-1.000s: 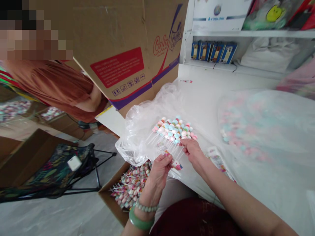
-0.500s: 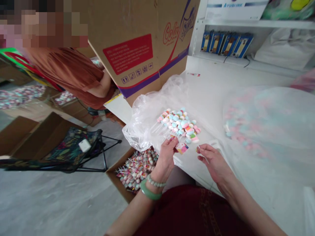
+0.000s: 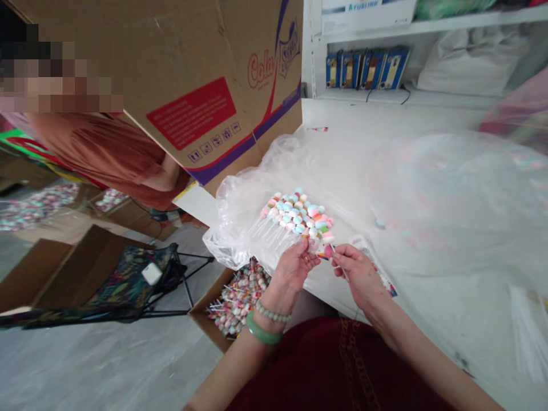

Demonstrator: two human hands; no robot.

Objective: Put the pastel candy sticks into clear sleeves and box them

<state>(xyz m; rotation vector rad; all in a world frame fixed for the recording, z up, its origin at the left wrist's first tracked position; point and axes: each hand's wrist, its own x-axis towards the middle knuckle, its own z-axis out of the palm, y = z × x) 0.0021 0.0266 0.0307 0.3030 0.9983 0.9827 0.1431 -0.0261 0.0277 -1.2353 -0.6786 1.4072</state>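
Note:
A bunch of pastel marshmallow lollipops (image 3: pixel 297 214) on white sticks lies fanned on a clear plastic bag (image 3: pixel 248 211) at the edge of the white table (image 3: pixel 355 148). My left hand (image 3: pixel 293 268), with a green bangle and a bead bracelet at the wrist, is closed on the sticks of the bunch. My right hand (image 3: pixel 357 273) pinches one pink lollipop (image 3: pixel 328 251) by its stick, right beside the bunch. A small printed card lies under both hands, mostly hidden.
A large brown Cola carton (image 3: pixel 192 85) stands on the table's left end. An open box of lollipops (image 3: pixel 235 299) sits on the floor below. Another big bag of sweets (image 3: pixel 449 194) lies right. A person in orange (image 3: pixel 107 154) is at left; a folding stool (image 3: pixel 128 279) stands nearby.
My right hand has come back up from the table to the bunch with a single pink lollipop in its pinch. My left hand keeps its hold on the sticks.

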